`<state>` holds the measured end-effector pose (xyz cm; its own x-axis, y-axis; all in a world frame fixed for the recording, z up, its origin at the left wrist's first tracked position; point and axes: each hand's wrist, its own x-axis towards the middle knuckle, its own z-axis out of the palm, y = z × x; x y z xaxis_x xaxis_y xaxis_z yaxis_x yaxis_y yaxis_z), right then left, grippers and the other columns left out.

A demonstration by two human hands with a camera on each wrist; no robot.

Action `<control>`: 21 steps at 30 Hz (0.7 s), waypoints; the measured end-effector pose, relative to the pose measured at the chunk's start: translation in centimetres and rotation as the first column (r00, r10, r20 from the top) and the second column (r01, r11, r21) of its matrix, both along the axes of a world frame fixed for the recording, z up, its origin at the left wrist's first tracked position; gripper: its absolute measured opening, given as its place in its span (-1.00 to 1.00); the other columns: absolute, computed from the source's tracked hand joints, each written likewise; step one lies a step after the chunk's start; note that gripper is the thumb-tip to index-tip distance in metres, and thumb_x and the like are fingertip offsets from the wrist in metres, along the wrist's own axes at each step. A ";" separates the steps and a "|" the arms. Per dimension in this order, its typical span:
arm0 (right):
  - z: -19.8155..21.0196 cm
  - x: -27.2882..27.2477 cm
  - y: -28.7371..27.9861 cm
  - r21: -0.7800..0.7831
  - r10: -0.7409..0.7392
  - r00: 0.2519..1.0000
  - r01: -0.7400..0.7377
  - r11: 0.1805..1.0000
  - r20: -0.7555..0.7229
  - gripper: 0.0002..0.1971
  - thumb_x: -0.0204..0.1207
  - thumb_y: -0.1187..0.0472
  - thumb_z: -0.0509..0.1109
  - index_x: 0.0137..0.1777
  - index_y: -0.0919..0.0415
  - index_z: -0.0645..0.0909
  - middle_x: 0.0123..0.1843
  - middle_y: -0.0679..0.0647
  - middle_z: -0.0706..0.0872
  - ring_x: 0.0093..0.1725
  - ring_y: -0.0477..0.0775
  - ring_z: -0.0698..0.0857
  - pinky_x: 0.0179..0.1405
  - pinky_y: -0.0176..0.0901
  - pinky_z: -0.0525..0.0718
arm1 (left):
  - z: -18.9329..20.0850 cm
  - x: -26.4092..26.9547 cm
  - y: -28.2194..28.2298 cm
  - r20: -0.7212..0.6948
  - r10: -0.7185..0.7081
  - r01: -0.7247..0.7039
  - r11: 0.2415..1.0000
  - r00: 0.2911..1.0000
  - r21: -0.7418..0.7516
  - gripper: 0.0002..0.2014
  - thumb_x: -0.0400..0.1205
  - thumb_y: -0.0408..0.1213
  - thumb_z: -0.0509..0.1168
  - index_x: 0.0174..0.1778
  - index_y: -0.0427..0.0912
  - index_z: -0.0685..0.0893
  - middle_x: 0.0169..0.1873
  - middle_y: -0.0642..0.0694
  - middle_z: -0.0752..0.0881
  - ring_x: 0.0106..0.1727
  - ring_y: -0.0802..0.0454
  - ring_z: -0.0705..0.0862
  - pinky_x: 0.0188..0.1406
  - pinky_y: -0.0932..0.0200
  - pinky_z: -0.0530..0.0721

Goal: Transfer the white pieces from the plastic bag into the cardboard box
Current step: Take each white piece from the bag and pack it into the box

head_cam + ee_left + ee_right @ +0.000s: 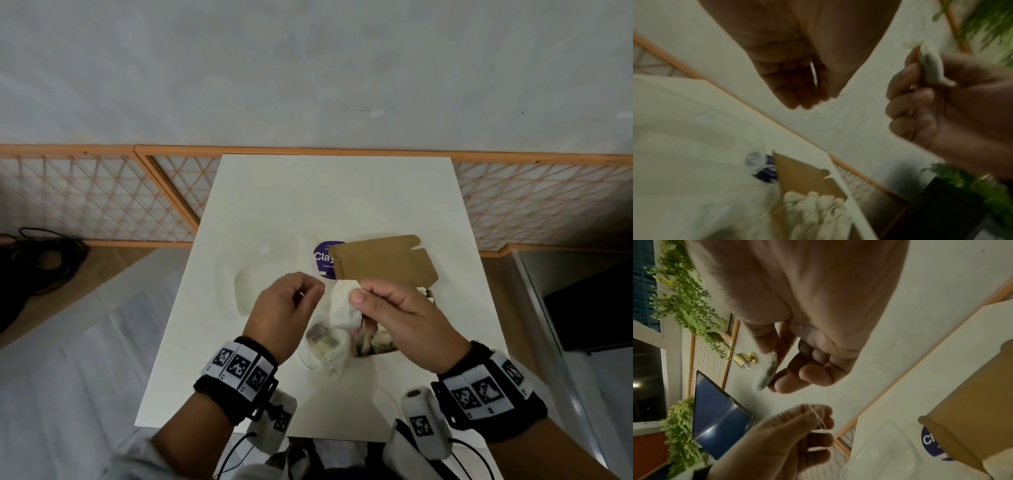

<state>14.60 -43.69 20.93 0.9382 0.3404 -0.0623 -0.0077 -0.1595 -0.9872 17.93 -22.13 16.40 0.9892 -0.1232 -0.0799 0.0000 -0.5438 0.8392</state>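
Note:
Above the table's near middle, my right hand [359, 298] pinches a white piece [343, 310] between thumb and fingers; that piece [767, 372] also shows in the right wrist view. My left hand [308, 295] is just left of it with curled fingers, pinching a thin thread [819, 417] that runs toward the piece. The brown cardboard box [383, 263] stands behind and under my right hand with its lid up. Several white pieces [818, 209] lie inside it. A clear plastic bag [270, 274] with a purple label [322, 257] lies left of the box.
A crumpled bit of clear plastic [322, 347] lies below my hands near the table's front. The white table [342, 198] ends at an orange lattice rail [102, 198] at the back. Black cables [37, 260] lie on the floor at the left, a dark block [589, 315] at the right.

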 end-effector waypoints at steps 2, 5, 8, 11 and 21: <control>-0.2 0.1 -0.1 0.029 -0.036 0.999 0.037 0.999 -0.021 -0.62 0.81 0.07 0.30 -0.10 0.38 0.67 -0.26 0.16 0.75 -0.27 0.00 0.68 -0.17 0.06 0.67 | -1.0 -0.6 0.7 -0.024 0.039 -0.038 0.997 0.999 0.065 -0.81 0.74 -0.13 0.39 0.27 0.06 0.69 0.21 0.16 0.67 0.08 0.29 0.71 0.16 0.11 0.77; -0.8 0.2 -0.2 0.092 -0.092 0.994 0.098 0.991 -0.068 -0.63 0.81 0.05 0.28 -0.01 0.37 0.70 -0.18 0.28 0.76 -0.21 0.08 0.73 -0.21 -0.05 0.66 | -0.5 -1.3 1.8 -0.073 0.113 -0.109 0.993 0.991 0.054 -0.74 0.77 -0.10 0.34 0.38 0.07 0.62 0.25 0.16 0.67 0.10 0.32 0.70 0.19 0.16 0.74; -1.5 0.5 -0.1 0.137 -0.123 0.986 0.139 0.981 -0.116 -0.63 0.81 0.05 0.25 0.08 0.39 0.70 -0.10 0.36 0.75 -0.20 0.12 0.73 -0.25 -0.10 0.64 | 1.3 -2.3 2.2 -0.026 0.116 -0.115 0.993 0.993 0.018 -0.81 0.79 -0.07 0.28 0.30 0.09 0.67 0.00 0.22 0.78 -0.03 0.25 0.76 0.04 0.21 0.74; -1.7 0.5 0.3 0.177 -0.141 0.979 0.167 0.970 -0.148 -0.59 0.78 0.04 0.25 0.11 0.45 0.69 -0.10 0.40 0.73 -0.21 0.13 0.73 -0.27 -0.12 0.63 | 4.0 -3.4 1.6 0.024 0.112 -0.107 0.984 0.993 -0.142 -0.85 0.77 -0.03 0.29 0.20 0.13 0.70 -0.09 0.21 0.82 -0.01 0.17 0.81 0.00 0.29 0.74; -1.0 0.6 2.0 0.163 -0.073 0.986 0.097 0.982 -0.147 -0.71 0.83 0.07 0.24 0.06 0.13 0.77 -0.17 0.26 0.76 -0.19 0.28 0.68 -0.19 -0.01 0.63 | 7.5 -2.3 -1.2 0.002 -0.019 0.018 0.930 1.000 -0.366 -0.85 0.67 -0.33 0.49 0.14 -0.08 0.82 -0.13 0.09 0.87 -0.12 0.18 0.83 -0.10 0.39 0.72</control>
<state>15.18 -41.72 19.93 0.9503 0.2764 -0.1433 -0.1538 0.0165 -0.9880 15.67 -23.34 23.93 0.9864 -0.1622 -0.0276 -0.0053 -0.1990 0.9800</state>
